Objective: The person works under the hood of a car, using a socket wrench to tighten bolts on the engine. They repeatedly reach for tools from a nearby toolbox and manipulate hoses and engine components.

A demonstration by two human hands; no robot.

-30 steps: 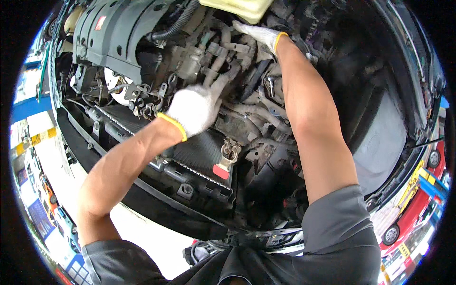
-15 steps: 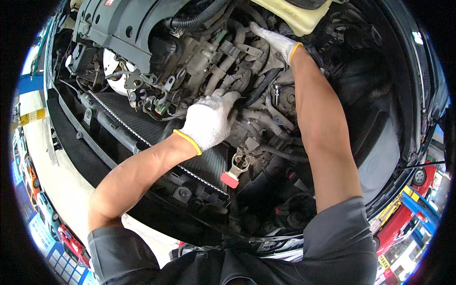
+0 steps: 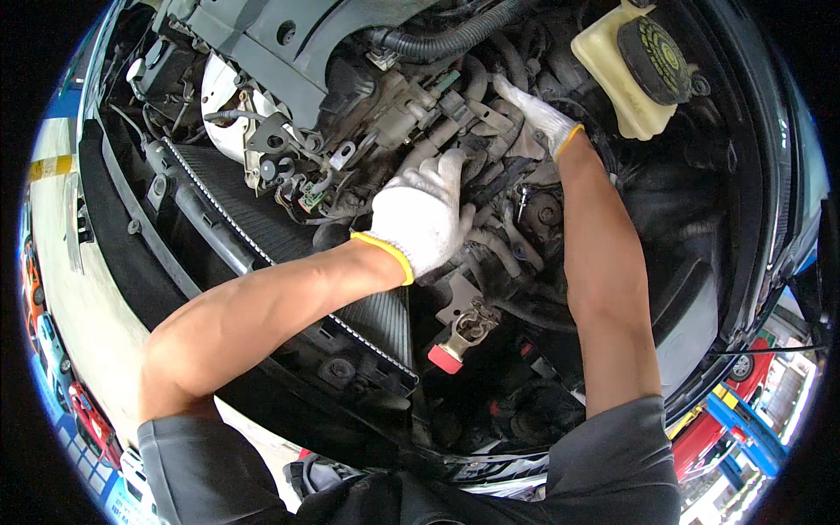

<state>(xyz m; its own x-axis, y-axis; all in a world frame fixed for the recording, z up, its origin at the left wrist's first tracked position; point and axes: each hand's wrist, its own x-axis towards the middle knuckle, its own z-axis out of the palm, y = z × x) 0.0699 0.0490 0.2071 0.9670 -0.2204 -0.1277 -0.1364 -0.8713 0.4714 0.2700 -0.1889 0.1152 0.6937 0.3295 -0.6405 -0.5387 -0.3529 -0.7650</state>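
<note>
Head view has both gloved hands apart in the engine bay: left hand (image 3: 418, 212) half-curled just beside the grey pipe (image 3: 430, 143), right hand (image 3: 538, 115) beside the curved rubber hose (image 3: 475, 80) further back, and I can't tell if either's gripping. Looks mid-job to me: fluid reservoir (image 3: 608, 79) capped, red-tipped metal clamp (image 3: 470, 328) uncovered, but the gloves hide what's left down there.

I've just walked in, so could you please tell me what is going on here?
Someone reaches into an open engine bay. The white-gloved left hand is half curled over the hoses; the right hand, also gloved, is farther in, left of the yellowish reservoir. Whether either grips anything is unclear.
</note>
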